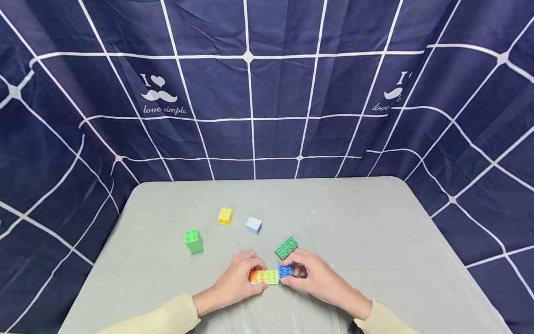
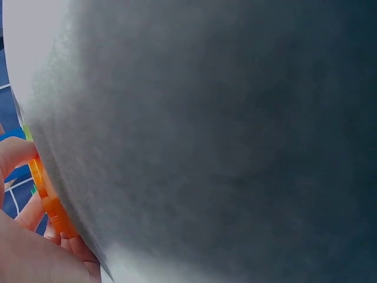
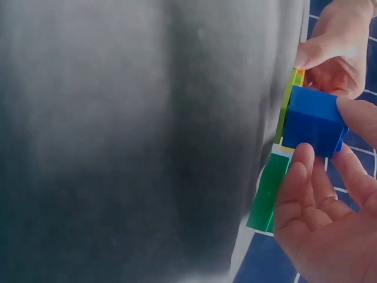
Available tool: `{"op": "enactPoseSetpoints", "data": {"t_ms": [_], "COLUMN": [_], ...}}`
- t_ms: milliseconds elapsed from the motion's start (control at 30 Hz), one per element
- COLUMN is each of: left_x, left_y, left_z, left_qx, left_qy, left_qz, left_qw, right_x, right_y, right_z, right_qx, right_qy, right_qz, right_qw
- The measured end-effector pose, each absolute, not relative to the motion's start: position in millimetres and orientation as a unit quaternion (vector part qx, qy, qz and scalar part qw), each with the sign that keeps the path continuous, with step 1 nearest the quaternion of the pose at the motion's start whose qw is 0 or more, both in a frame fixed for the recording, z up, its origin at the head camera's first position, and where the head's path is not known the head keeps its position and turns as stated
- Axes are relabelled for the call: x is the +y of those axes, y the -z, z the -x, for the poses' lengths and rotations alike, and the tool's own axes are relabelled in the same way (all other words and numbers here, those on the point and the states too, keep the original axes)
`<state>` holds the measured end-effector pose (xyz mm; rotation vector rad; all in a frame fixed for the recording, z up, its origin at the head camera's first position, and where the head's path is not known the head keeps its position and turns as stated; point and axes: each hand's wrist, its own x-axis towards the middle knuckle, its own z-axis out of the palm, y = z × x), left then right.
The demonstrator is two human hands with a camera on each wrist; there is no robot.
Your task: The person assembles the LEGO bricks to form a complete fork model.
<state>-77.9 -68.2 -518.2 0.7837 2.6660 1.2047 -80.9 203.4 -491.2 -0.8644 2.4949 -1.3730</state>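
My left hand [image 1: 241,274] grips an orange brick [image 1: 257,277] between thumb and fingers near the table's front. Joined in line or lying tight against it is a lime-green brick [image 1: 271,277]; the exact joint is hidden. A blue brick [image 1: 284,270] is pinched between the thumb and fingers of my right hand [image 1: 314,274]. In the right wrist view the blue brick [image 3: 312,121] stands over the end of the lime brick [image 3: 285,109]; whether its studs are fully pressed in I cannot tell. Just beyond the right fingers lies a dark green brick [image 1: 286,247], apart from the blue one.
A tall bright green brick [image 1: 194,241] stands upright on the grey table [image 1: 354,222] to the left. Farther back are a yellow brick [image 1: 225,216] and a light blue brick [image 1: 253,225]. A dark blue checked curtain [image 1: 283,93] hangs behind and at both sides.
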Motion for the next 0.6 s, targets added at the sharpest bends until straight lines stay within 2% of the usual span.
{"op": "enactPoseSetpoints", "data": {"t_ms": [400,600], "left_x": [-70.0,-69.3], "left_y": [518.8,515.9], "left_z": [75.3,74.1], "left_qx": [0.881,0.878], "left_qy": [-0.396,-0.401], "left_qz": [-0.253,-0.256], "left_qw": [0.058,0.059], "right_x": [204.0,204.4], "right_y": [491.6,490.4], "right_z": [82.6,80.4], "right_qx": [0.831,0.828], "right_qy": [0.461,0.466], "right_qz": [0.291,0.297], "right_qw": [0.112,0.098]}}
